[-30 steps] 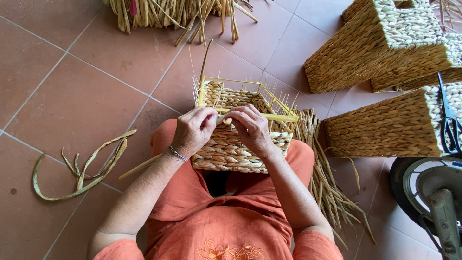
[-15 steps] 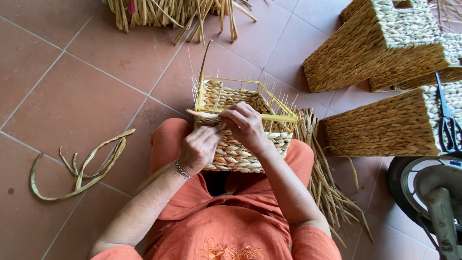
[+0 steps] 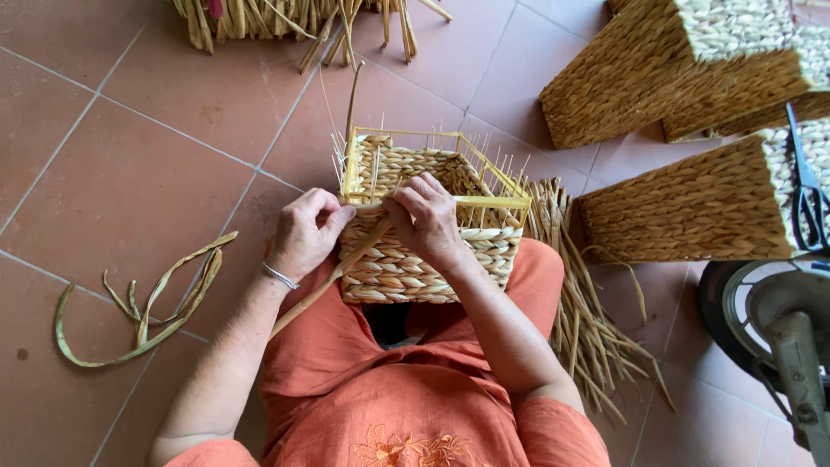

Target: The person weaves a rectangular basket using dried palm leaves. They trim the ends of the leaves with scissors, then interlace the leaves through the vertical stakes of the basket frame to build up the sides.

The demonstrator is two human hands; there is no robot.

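Centrally, half-woven basket [image 3: 421, 227] resting on lap. Left hand [image 3: 305, 233] pinching flat straw strand [image 3: 333, 275] at basket's left edge; right hand [image 3: 425, 218] closing grip on rim weave.

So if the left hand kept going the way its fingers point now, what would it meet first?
The left hand points right along the basket's near rim, so it would probably meet the right hand first, above the half-woven basket. Depth is unclear.

Left hand [image 3: 307, 233] back up at basket [image 3: 424, 225] rim (strand [image 3: 333, 275] pulled).
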